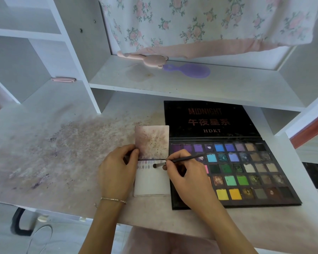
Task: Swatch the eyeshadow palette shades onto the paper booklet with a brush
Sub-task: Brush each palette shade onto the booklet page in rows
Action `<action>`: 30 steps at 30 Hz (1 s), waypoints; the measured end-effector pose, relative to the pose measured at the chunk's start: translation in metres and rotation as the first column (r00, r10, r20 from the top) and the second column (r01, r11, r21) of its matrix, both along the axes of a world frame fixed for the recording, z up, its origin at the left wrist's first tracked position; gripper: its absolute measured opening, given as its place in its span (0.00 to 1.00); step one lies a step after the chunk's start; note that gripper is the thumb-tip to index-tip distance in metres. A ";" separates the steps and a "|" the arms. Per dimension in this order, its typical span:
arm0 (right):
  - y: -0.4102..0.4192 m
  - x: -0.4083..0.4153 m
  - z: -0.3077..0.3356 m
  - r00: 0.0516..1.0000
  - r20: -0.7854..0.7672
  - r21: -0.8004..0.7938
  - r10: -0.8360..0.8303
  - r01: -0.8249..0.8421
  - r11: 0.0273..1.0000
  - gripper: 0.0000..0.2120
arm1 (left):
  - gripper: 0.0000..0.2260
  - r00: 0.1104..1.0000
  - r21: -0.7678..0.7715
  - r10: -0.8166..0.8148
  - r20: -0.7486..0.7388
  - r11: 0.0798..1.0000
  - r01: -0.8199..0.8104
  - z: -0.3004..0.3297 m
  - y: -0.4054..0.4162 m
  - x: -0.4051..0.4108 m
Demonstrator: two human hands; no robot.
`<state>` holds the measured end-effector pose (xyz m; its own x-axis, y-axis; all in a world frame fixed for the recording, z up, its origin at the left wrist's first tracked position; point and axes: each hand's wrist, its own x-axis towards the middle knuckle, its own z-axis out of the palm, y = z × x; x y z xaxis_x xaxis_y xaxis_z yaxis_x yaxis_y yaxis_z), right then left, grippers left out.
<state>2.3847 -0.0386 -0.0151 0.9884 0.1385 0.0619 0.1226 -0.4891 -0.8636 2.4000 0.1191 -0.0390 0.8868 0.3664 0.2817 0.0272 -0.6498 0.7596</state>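
A small paper booklet [151, 182] lies open on the desk, its stained upper page flipped up and several faint purple swatches in a row along the top of the lower page. My left hand [117, 171] pinches the booklet's left edge at the fold. My right hand [184, 173] holds a thin dark brush [180, 160], whose tip touches the lower page just right of the swatches. The black eyeshadow palette [246, 173] lies open to the right of the booklet, with many coloured pans. My right hand covers part of its left columns.
The desk top [62, 153] left of the booklet is smeared with purple and brown powder. On the shelf above lie a pink bear-shaped comb [151, 59] and a purple hairbrush [189, 70]. A floral cloth [209, 21] hangs behind. White shelf dividers stand at left.
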 end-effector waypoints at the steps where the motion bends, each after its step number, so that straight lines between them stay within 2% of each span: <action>1: 0.000 0.000 0.000 1.000 0.002 -0.001 -0.002 0.002 1.000 0.08 | 0.04 1.000 0.000 -0.001 -0.003 1.000 0.001 0.000 0.000 0.000; 6: 0.000 0.000 0.000 1.000 0.001 -0.003 -0.006 0.006 1.000 0.06 | 0.04 1.000 -0.002 0.000 -0.012 1.000 0.000 0.002 0.000 0.000; 30: 0.000 0.001 0.000 1.000 0.024 -0.003 0.004 -0.004 1.000 0.10 | 0.05 1.000 -0.008 0.004 -0.016 1.000 -0.004 0.003 -0.002 -0.001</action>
<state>2.3856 -0.0383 -0.0149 0.9860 0.1431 0.0855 0.1457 -0.4908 -0.8590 2.3992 0.1175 -0.0357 0.8898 0.3717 0.2648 0.0417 -0.6440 0.7639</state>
